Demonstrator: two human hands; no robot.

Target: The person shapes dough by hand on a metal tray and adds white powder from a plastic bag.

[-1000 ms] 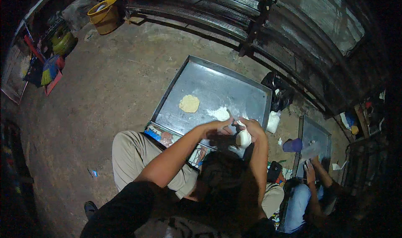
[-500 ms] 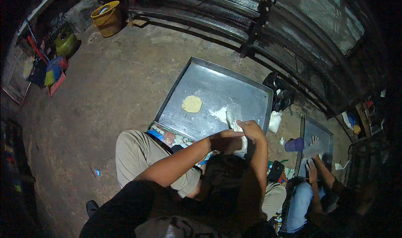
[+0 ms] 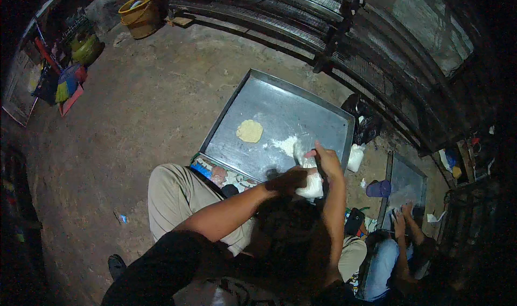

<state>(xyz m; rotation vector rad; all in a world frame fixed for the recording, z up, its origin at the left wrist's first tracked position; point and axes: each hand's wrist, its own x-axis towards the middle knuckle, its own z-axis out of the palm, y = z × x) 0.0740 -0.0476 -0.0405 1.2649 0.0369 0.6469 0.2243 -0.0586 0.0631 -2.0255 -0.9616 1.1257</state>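
Observation:
In front of me lies a wide metal tray (image 3: 285,99) with raised sides. A flat, pale round of dough (image 3: 250,131) rests on it left of the middle, and a loose heap of white powder (image 3: 284,144) is spread to its right. Over the tray's near right edge, my left hand (image 3: 291,181) is closed round a clear plastic bag of white powder (image 3: 311,188). My right hand (image 3: 328,162) is beside the bag's upper end, thumb and forefinger apart; its other fingers are partly hidden.
A co-worker's hands (image 3: 401,214) are over a second metal tray (image 3: 409,171) at the right. Between the trays stand a purple cup (image 3: 378,188) and another white bag (image 3: 355,158). Black plastic bags (image 3: 366,124) lie behind; dark racks (image 3: 269,12) line the back, with a yellow bucket (image 3: 141,19) far left.
My right hand has loosened from the bag's upper part, its thumb and forefinger spreading. The bag's full lower part now shows more. The co-worker's hands have drawn nearer together.

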